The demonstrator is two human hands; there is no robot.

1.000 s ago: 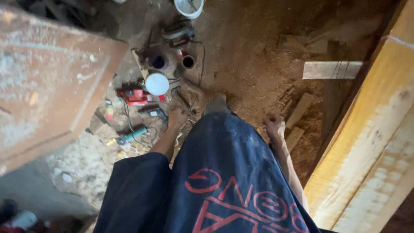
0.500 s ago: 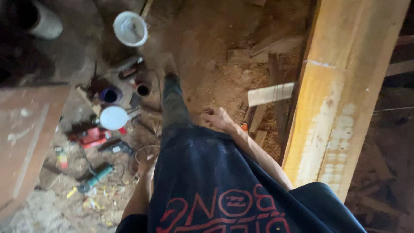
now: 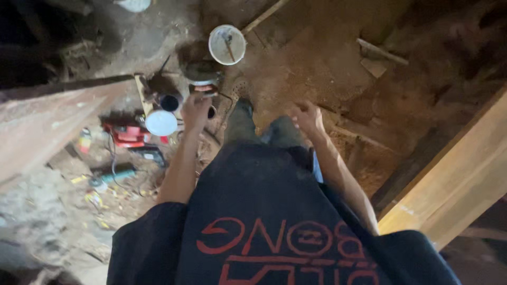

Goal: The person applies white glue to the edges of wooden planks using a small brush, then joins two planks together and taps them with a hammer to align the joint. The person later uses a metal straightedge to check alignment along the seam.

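Left hand [image 3: 196, 110]: loosely curled, holding nothing, nearest the small dark can [image 3: 169, 102] just to its left.
Right hand [image 3: 308, 117]: curled, holding nothing, well apart.

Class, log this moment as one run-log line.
left hand: empty, above floor tools | right hand: empty, loosely curled | white bucket: ahead on dirt floor

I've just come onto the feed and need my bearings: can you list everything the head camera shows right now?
Bucket: one, white, a stick inside, top centre on the dirt floor.
Round lid: one, white, left of the left hand.
Power tool: one, red, left of the lid.
Dark cup: one, just above the lid.
Hand tool: one, teal handle, lower left.
Timber beam: one, pale wood, right edge.
Rusty panel: one, reddish brown, left.
Left hand: over the tool clutter, contents unclear.
Right hand: loosely curled, empty.
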